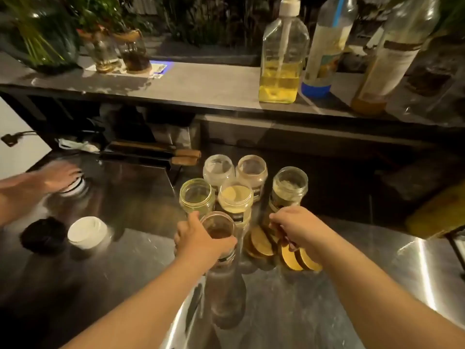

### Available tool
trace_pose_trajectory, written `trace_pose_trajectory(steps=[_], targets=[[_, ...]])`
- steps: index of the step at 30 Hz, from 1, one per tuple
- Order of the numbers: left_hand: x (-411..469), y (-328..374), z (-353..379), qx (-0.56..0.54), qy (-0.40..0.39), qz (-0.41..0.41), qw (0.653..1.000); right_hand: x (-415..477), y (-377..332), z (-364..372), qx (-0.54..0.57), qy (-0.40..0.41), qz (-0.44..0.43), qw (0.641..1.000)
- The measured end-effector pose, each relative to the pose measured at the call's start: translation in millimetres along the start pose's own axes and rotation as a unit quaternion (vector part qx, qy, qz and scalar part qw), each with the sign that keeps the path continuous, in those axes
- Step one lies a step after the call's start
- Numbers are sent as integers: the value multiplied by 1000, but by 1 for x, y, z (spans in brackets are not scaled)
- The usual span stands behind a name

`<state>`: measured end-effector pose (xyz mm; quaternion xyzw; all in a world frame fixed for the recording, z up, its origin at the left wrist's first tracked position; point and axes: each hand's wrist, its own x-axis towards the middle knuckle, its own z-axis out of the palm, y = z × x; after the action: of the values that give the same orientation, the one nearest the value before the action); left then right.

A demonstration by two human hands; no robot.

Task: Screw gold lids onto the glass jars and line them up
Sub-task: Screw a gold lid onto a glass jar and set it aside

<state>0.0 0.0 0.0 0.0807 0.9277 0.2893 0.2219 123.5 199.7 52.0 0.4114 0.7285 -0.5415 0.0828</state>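
Several open glass jars (pixel 235 197) stand bunched together in the middle of the steel counter (pixel 125 260). My left hand (pixel 198 239) grips the nearest jar (pixel 218 229) around its rim. To the right lies a loose pile of gold lids (pixel 261 244), some leaning on edge. My right hand (pixel 299 229) reaches down into that pile and its fingers pinch one gold lid (pixel 285 241). No jar in the bunch has a lid on it.
Another person's blurred hand (pixel 54 176) rests on a white object at the far left. A black lid (pixel 44 235) and a white lid (pixel 86 231) lie left of the jars. A pump bottle (pixel 283 61) and tall bottles (pixel 327 44) stand on the raised shelf behind.
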Motion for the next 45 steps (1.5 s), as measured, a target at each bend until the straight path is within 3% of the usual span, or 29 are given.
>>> trace_pose_trajectory(steps=[5, 11, 19, 29, 35, 37, 39, 41, 45], targets=[[3, -16, 17, 11, -5, 34, 999, 21, 9, 9, -7, 21, 33, 999], [-3, -39, 36, -114, 32, 40, 992, 42, 47, -5, -11, 154, 78, 985], [1, -55, 41, -188, -5, 34, 981, 68, 55, 0, -234, 131, 63, 961], [-10, -56, 26, -297, -37, 19, 954, 95, 52, 24, -312, 123, 54, 941], [-13, -45, 11, -377, -137, 9, 916, 87, 45, 20, -261, 150, 41, 953], [-14, -39, 6, -370, -156, 22, 916, 78, 42, 15, -169, 141, 26, 975], [-15, -30, 3, -352, -171, 45, 919, 64, 33, 8, -8, 92, -11, 996], [-16, -22, 1, -330, -186, 72, 923, 46, 15, -3, 85, 34, -72, 993], [-18, -5, -3, -293, -211, 107, 926, 11, -31, -35, 42, -115, -185, 975]])
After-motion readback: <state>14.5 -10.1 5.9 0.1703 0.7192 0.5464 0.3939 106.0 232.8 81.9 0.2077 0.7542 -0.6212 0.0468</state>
